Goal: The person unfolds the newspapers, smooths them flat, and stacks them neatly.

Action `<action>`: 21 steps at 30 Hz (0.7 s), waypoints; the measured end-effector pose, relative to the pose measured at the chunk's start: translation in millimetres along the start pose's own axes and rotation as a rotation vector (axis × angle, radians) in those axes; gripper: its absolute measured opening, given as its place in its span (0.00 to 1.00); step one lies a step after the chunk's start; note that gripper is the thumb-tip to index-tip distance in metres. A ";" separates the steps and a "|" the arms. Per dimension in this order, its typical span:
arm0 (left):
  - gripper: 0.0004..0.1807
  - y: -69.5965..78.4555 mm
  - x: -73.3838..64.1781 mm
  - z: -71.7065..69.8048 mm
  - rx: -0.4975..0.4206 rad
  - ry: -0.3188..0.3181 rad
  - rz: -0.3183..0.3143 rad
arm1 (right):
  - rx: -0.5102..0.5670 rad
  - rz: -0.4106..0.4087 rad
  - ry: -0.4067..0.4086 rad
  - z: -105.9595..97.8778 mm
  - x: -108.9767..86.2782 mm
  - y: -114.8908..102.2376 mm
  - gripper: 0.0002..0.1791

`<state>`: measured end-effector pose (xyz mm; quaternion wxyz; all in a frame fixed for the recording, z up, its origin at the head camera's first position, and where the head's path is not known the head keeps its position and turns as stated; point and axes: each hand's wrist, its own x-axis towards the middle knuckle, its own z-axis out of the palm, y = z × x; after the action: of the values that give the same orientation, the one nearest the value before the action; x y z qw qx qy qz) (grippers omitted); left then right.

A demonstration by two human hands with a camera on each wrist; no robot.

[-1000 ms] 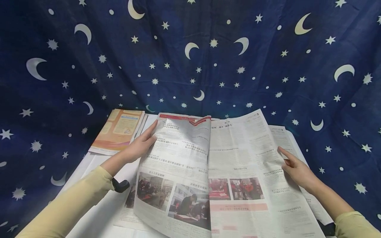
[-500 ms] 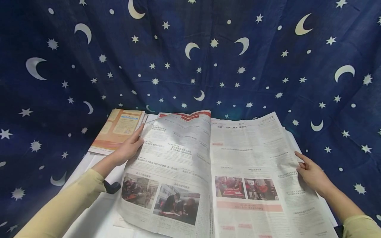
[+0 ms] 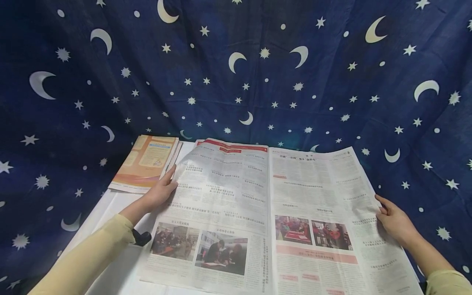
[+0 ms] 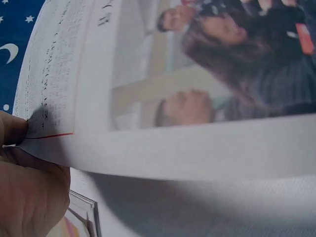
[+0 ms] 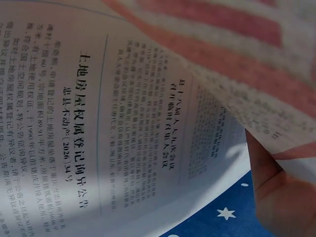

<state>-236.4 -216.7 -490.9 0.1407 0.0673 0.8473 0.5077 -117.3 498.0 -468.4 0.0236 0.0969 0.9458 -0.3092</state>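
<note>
A wide newspaper [image 3: 307, 194] lies spread open in front of me, its centre fold running down the middle, with colour photos on both halves. My left hand [image 3: 160, 194] grips the left margin of the left page. In the left wrist view, the thumb and fingers of the left hand [image 4: 34, 190] pinch the paper edge, which bows up over the white surface. My right hand [image 3: 398, 221] holds the outer edge of the right page. The right wrist view shows the right hand [image 5: 286, 197] at the edge of a curling sheet [image 5: 232, 74], another printed page behind it.
An orange-covered booklet [image 3: 147, 162] tops a small stack at the back left of the white table [image 3: 118, 229]. A navy curtain [image 3: 236, 82] with moons and stars hangs close behind the table's far edge.
The two newspaper halves have spread apart and flattened, the fold shifting slightly right. My left hand has moved left and nearer, then stayed about level; my right hand has moved right and down.
</note>
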 end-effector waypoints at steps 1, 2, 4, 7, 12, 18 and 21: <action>0.38 -1.3 0.3 0.9 -0.001 0.000 -0.008 | 0.011 -0.003 -0.001 0.1 0.3 1.3 0.34; 0.38 -2.2 0.4 1.8 0.002 0.002 -0.022 | 0.007 -0.004 0.004 0.7 0.6 2.8 0.34; 0.38 -3.5 1.0 3.6 -0.001 0.002 -0.053 | -0.005 -0.004 0.008 2.0 1.4 6.4 0.34; 0.38 -4.9 1.7 6.0 0.006 -0.003 -0.106 | 0.014 0.012 0.002 4.1 2.7 12.7 0.34; 0.39 -7.7 2.5 9.9 0.015 -0.005 -0.146 | 0.034 0.088 0.002 5.7 6.2 24.3 0.36; 0.40 -8.1 6.0 16.5 -0.028 -0.054 -0.172 | 0.038 0.131 0.016 3.7 7.9 34.7 0.36; 0.40 -7.0 6.5 18.8 -0.038 -0.085 -0.180 | 0.049 0.135 0.020 1.5 9.1 36.7 0.36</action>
<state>-236.6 -202.6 -506.6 0.2229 0.0097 0.8333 0.5058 -119.0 527.6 -491.9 0.0323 0.1640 0.9294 -0.3290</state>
